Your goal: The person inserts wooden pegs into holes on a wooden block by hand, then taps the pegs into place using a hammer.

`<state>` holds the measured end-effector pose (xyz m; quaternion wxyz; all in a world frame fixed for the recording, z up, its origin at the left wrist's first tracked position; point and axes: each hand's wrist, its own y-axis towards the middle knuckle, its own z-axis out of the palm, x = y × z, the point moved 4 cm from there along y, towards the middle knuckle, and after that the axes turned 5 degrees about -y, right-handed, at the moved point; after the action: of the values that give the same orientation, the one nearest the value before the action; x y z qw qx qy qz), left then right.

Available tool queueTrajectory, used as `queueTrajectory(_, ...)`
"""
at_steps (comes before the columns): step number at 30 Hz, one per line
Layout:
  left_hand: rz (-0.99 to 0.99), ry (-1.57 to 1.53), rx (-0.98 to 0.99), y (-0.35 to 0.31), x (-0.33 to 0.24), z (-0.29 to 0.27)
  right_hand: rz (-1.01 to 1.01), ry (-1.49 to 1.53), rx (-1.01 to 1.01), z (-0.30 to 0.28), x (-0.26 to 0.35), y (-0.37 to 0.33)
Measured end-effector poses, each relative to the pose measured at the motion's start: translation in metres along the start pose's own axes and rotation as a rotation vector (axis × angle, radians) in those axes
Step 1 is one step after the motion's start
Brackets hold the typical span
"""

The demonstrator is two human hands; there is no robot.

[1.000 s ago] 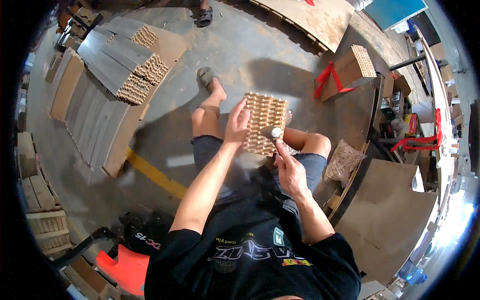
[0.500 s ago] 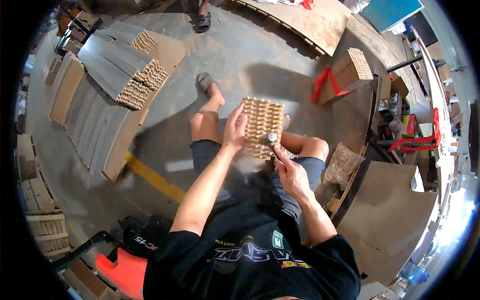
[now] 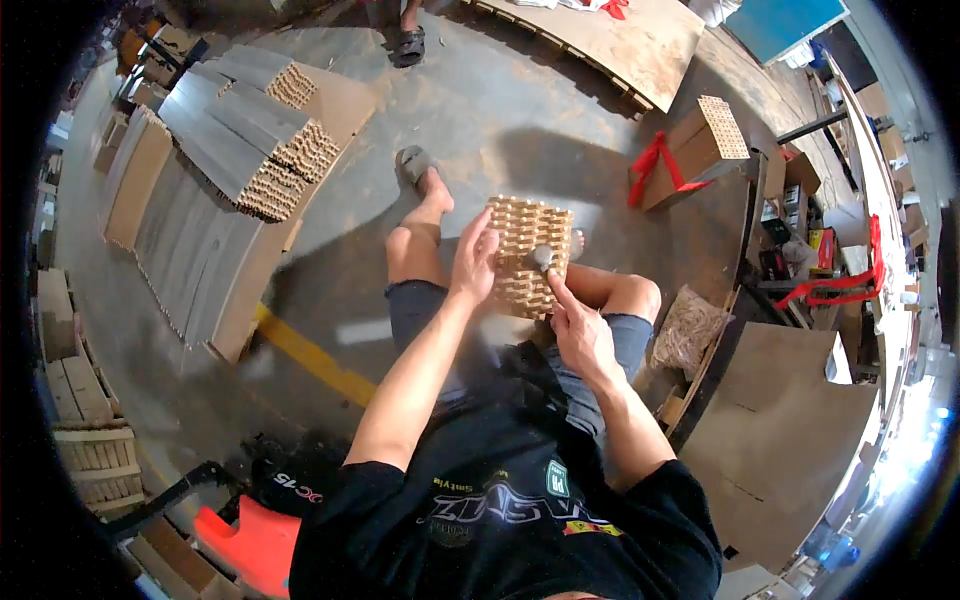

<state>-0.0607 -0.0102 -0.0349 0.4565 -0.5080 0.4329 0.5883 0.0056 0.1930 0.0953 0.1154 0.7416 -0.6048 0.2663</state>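
Observation:
A block (image 3: 520, 222) with rows of light wooden pegs standing out of its top is upright between my knees. My left hand (image 3: 475, 262) is closed along the block's left side, the fingers at its upper left edge. In my right hand (image 3: 585, 338) is a small hammer (image 3: 542, 256), gripped with the index finger stretched along the handle. The round grey hammer head is over the pegs at the right middle of the block. Whether it touches them I cannot tell.
Stacked grey strips (image 3: 215, 125) lie on brown board at the left. A similar block tied with red ribbon (image 3: 690, 150) stands at the right. Nearby lies a clear bag of wooden pieces (image 3: 690, 328). Another person's sandalled foot (image 3: 410, 45) is at the top.
The hammer head has shifted slightly up over the pegs, and my right hand has moved a little with it. My left hand keeps its place on the block.

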Motion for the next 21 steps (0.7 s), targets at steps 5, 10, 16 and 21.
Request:
queueTrajectory(5, -0.098, 0.027, -0.018, 0.000, -0.007, 0.004, -0.011, 0.056, -0.034, 0.000, -0.019, 0.002)
queueTrajectory(10, -0.086, -0.027, -0.012, 0.000, -0.006, 0.002, 0.048, 0.007, 0.069, 0.002, -0.021, 0.003)
queueTrajectory(16, -0.078, -0.010, -0.015, 0.003, -0.004, 0.003, -0.063, 0.108, -0.083, 0.001, -0.005, 0.011)
queueTrajectory(21, -0.059, 0.026, -0.022, 0.000, -0.007, 0.005, -0.051, 0.049, 0.051, -0.004, -0.006, 0.025)
